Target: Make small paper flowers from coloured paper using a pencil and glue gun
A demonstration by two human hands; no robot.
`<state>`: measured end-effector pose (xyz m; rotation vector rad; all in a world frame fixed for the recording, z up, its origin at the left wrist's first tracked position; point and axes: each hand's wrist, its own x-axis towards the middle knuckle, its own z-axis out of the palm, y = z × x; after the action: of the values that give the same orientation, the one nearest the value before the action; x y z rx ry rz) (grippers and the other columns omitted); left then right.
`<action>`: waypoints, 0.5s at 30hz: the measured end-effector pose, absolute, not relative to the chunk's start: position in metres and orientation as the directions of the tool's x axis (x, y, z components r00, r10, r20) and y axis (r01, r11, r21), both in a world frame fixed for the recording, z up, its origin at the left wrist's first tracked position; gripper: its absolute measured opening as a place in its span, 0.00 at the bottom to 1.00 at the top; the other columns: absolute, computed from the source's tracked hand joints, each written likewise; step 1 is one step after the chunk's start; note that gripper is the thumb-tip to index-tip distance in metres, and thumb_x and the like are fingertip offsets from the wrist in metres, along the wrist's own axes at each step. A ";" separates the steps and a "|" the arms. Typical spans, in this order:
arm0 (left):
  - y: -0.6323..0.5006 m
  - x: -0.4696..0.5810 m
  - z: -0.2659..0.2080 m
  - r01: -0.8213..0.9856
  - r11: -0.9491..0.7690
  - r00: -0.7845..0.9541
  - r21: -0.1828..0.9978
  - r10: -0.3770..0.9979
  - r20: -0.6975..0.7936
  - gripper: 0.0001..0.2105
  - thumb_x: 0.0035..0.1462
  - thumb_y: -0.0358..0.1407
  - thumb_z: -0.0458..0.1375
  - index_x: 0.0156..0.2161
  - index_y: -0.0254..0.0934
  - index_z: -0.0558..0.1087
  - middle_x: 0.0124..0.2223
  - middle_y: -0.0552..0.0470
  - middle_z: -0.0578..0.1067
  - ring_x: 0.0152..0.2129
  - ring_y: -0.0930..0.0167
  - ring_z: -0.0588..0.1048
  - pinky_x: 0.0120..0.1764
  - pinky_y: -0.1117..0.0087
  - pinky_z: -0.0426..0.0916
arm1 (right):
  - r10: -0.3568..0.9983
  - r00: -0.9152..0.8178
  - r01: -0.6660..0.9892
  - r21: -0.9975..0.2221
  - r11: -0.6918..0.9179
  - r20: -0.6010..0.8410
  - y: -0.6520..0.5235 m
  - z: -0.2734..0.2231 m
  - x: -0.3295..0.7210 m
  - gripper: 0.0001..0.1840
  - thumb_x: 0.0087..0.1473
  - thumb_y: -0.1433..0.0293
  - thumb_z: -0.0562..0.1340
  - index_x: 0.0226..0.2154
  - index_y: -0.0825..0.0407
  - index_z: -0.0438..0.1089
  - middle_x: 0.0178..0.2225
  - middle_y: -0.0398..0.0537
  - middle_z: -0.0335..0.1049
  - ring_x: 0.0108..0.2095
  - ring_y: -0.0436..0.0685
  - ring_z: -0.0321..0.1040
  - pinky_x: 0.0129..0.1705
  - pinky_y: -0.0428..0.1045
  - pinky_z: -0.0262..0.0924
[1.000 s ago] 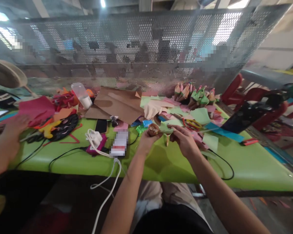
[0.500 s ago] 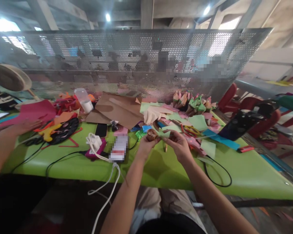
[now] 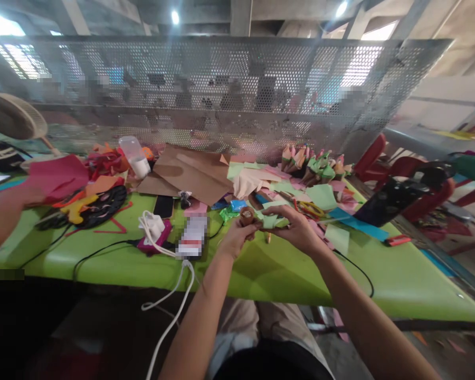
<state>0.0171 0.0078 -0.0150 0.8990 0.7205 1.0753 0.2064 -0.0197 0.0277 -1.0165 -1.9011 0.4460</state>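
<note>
My left hand [image 3: 237,240] is closed around a small brown paper roll [image 3: 246,214], its round open end facing up. Beside it, my right hand [image 3: 296,227] pinches a light green piece of paper [image 3: 272,221] against the roll's side; fingers partly hide where the two meet. Both hands are just above the green tabletop [image 3: 261,282]. Close behind them lie a blue packet [image 3: 238,205] and a shiny green wrapper [image 3: 228,213].
A phone [image 3: 192,237], a magenta power strip [image 3: 155,237] and white cables lie left. Brown paper sheets [image 3: 190,174] and several paper-wrapped bundles [image 3: 320,168] are behind. Another person's arm [image 3: 8,214] reaches in at left. A dark bottle [image 3: 393,198] lies right.
My right hand has shifted slightly right and turned, its fingers now more over the green paper. The brown roll has tipped more upright in my left hand. The other person's arm has moved slightly.
</note>
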 end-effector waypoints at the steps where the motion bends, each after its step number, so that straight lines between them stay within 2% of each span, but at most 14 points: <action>1: 0.008 0.017 -0.015 -0.426 0.215 0.325 0.879 0.943 -0.073 0.22 0.29 0.43 0.79 0.26 0.34 0.73 0.22 0.61 0.66 0.18 0.82 0.58 0.24 0.74 0.50 | 0.780 -0.261 0.476 -0.628 0.616 0.568 -0.019 0.028 0.207 0.14 0.54 0.63 0.72 0.44 0.46 0.79 0.43 0.50 0.82 0.45 0.63 0.76 0.48 0.56 0.71; 3: 0.008 0.018 -0.016 -0.420 0.224 0.325 0.879 0.942 -0.085 0.23 0.29 0.43 0.79 0.27 0.35 0.74 0.22 0.61 0.67 0.18 0.82 0.58 0.24 0.74 0.50 | 0.763 -0.266 0.487 -0.601 0.633 0.589 -0.018 0.028 0.208 0.10 0.55 0.62 0.72 0.40 0.46 0.79 0.40 0.50 0.82 0.44 0.62 0.76 0.48 0.56 0.71; 6: 0.009 0.019 -0.018 -0.369 0.172 0.303 0.913 0.951 -0.056 0.23 0.34 0.45 0.78 0.32 0.35 0.76 0.25 0.58 0.71 0.20 0.79 0.61 0.26 0.73 0.54 | 0.794 -0.208 0.493 -0.640 0.589 0.571 -0.020 0.030 0.209 0.10 0.55 0.60 0.72 0.38 0.47 0.79 0.39 0.49 0.82 0.39 0.60 0.76 0.42 0.54 0.70; 11: 0.013 0.023 -0.026 -0.321 -0.155 0.167 0.934 0.962 0.217 0.16 0.44 0.40 0.73 0.35 0.38 0.72 0.34 0.56 0.74 0.32 0.73 0.71 0.40 0.71 0.65 | 0.858 0.003 0.415 -0.782 0.466 0.513 -0.029 0.039 0.211 0.16 0.52 0.57 0.72 0.39 0.49 0.77 0.32 0.44 0.76 0.30 0.55 0.70 0.33 0.49 0.67; 15: 0.017 0.024 -0.032 -0.145 -0.282 0.168 0.948 0.937 0.305 0.14 0.48 0.38 0.68 0.37 0.39 0.71 0.35 0.55 0.74 0.34 0.70 0.71 0.41 0.69 0.65 | 0.864 -0.029 0.453 -0.763 0.460 0.503 -0.035 0.051 0.207 0.16 0.53 0.59 0.72 0.42 0.49 0.76 0.33 0.44 0.76 0.31 0.54 0.70 0.33 0.48 0.65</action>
<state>0.0237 0.0165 -0.0316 1.4151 0.8228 1.3300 0.2067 -0.0346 0.0507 -1.1540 -1.6597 0.4886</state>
